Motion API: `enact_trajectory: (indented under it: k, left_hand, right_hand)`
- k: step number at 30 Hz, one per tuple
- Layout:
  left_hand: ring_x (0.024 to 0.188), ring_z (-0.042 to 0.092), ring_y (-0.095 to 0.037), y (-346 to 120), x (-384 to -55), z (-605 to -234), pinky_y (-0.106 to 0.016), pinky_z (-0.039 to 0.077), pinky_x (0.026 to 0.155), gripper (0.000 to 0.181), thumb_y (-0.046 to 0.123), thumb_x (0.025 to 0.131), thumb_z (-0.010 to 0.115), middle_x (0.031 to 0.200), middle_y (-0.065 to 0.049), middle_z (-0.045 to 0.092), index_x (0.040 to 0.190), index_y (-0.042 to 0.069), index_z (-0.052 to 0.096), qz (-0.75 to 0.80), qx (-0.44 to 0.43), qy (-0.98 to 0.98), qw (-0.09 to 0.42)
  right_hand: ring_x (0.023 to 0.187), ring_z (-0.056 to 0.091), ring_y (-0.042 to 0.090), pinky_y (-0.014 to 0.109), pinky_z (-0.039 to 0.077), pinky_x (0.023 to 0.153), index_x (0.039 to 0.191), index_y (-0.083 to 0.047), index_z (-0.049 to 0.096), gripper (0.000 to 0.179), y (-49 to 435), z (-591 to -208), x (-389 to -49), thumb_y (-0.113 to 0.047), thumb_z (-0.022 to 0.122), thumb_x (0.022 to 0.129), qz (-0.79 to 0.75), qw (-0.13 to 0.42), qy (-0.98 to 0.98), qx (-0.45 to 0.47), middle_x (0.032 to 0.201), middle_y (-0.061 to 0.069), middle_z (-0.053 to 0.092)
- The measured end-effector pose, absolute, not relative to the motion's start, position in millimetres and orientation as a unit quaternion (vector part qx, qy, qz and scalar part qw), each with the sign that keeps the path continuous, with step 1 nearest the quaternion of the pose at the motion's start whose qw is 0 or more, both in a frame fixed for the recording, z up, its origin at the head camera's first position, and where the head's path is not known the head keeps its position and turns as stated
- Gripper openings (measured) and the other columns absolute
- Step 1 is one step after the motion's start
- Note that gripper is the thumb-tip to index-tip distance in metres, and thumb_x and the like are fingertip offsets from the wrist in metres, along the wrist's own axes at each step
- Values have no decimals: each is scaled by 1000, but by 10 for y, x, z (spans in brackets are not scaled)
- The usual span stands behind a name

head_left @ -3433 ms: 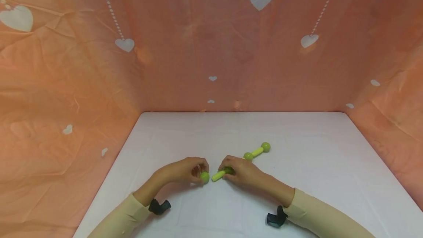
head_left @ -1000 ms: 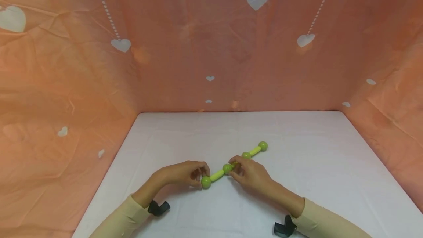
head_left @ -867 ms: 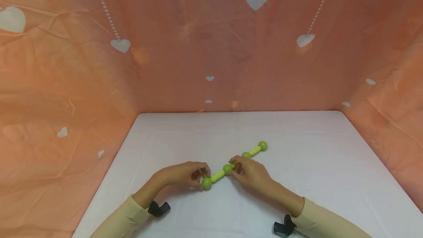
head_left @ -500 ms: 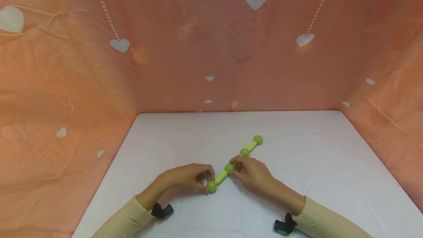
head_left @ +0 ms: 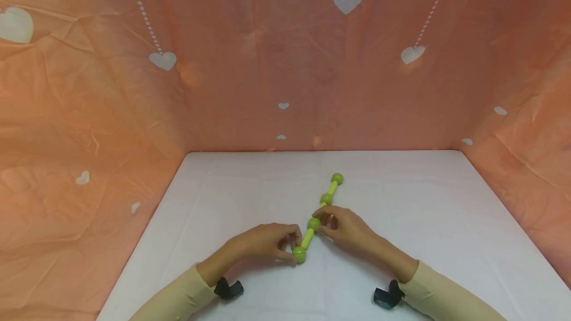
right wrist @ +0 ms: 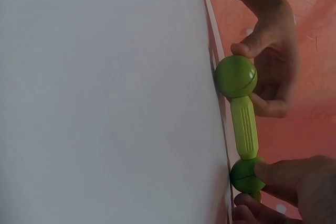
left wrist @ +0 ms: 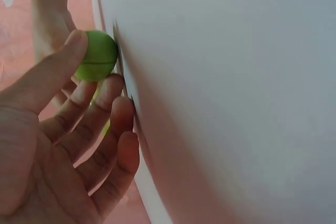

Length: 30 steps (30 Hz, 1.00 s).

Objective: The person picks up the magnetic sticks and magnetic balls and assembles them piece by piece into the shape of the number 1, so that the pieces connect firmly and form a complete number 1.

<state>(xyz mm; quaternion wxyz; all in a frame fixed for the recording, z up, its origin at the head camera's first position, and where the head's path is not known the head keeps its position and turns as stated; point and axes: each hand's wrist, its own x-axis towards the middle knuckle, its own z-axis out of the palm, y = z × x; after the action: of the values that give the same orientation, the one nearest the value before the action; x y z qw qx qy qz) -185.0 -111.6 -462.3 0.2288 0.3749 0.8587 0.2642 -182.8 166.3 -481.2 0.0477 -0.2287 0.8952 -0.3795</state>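
A chain of green balls joined by yellow-green ridged rods [right wrist: 244,127] lies on the white table, running from near me up and away to the right. My left hand [head_left: 269,242] pinches the nearest green ball [left wrist: 98,56] between thumb and fingers. With thumb and forefinger my right hand [head_left: 350,227] holds the second ball [right wrist: 247,176], and its fingers hide part of the rod behind that ball. Beyond the right hand, a third ball [head_left: 326,198] and the far end ball [head_left: 337,179] stand in line, linked by another rod [head_left: 332,188].
White cloth covers the table [head_left: 241,187]. Orange sheeting with white hearts [head_left: 285,88] rises along its back and both sides. A black wrist camera [head_left: 229,289] sits on the left wrist and another black camera [head_left: 388,296] on the right.
The left hand has joined its ball to the chain's near rod. Since then, the chain has swung counter-clockwise: its far end moved left and away, its near end right and closer.
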Motion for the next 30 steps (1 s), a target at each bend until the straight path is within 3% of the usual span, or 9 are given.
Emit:
enact_trajectory:
  k: [7,21,30]
  left_hand:
    - [79,58,1,-963,-1808,-4665,-21,51,71,33,34,90,90,96,20,65,110,28,64,260,372,867,206]
    - [75,56,1,-662,-1706,-4689,-21,49,68,34,38,90,90,93,20,64,107,28,62,259,335,891,167]
    - [76,57,1,-584,-1710,-4680,-21,49,68,34,39,91,88,97,19,66,109,28,62,259,338,892,153]
  right_hand:
    - [81,61,6,26,54,71,122,-14,75,24,1770,-4858,-1924,-13,79,98,-409,45,871,-268,99,-7,73]
    - [92,60,12,28,53,80,125,-19,75,27,1928,-4836,-2088,-10,77,99,-410,75,864,-284,114,-5,73]
    - [92,58,16,29,50,79,123,-16,76,23,1959,-4831,-2159,-10,77,100,-420,65,853,-304,112,-3,74]
